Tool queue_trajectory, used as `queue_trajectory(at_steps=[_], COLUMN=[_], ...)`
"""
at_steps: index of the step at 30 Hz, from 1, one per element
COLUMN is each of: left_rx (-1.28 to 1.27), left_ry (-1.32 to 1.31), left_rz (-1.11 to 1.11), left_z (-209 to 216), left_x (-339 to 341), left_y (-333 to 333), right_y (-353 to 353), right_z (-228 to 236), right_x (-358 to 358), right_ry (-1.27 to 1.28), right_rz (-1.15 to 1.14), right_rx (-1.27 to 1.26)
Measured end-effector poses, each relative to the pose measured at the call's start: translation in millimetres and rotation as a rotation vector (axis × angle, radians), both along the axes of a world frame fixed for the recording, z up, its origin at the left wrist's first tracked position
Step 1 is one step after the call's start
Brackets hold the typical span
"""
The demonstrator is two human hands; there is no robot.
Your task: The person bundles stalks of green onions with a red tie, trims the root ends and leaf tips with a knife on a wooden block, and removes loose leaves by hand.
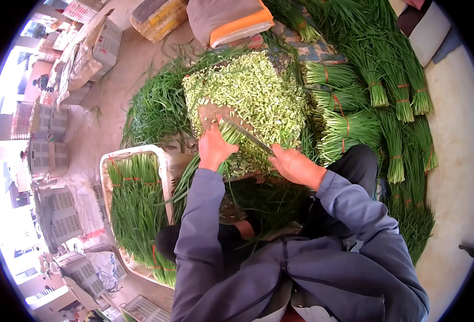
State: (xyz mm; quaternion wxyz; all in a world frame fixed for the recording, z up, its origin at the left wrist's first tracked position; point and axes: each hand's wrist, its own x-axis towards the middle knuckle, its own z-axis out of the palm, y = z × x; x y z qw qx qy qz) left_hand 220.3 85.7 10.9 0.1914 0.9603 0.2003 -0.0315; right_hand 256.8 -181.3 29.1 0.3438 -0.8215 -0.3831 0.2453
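Note:
My left hand (213,149) is closed around a bunch of green stalks (228,132), which look like chives, pressing them down on a brown cutting board (209,114). In my right hand (296,165) is the handle of a knife (254,140). Its blade slants up and left to the pale ends of the held stalks; whether it touches them I cannot tell. Short cut pale-green stalk pieces (248,75) cover most of the board beyond both hands. Long green leaves trail below my left hand toward my lap.
A white crate (167,185) of banded stalk bundles stands at my left. Loose green leaves (159,107) are heaped beside the board. Red-banded bundles (349,129) are stacked on the right. Beyond the board lies a brown and orange cushion (229,21). Grey crates (49,153) line the far left.

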Motion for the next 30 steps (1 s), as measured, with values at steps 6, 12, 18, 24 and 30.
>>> queue_trajectory(at_steps=[6, 12, 18, 24, 30], left_rx=[-0.067, -0.091, -0.108, -0.06, -0.082], left_ry=[0.022, 0.096, 0.094, 0.071, 0.061], left_rz=[0.017, 0.018, -0.023, -0.005, -0.061], left_z=[7, 2, 7, 1, 13], left_x=[14, 7, 14, 7, -11], left_y=[-8, 5, 0, -3, -7], right_y=[58, 41, 91, 77, 107], right_z=[-38, -16, -58, -52, -48], right_x=[31, 21, 39, 21, 62], right_ry=[0.109, 0.289, 0.139, 0.231, 0.102], right_rz=[-0.057, -0.012, -0.056, -0.082, -0.02], right_rx=[0.107, -0.104, 0.065, -0.028, -0.022])
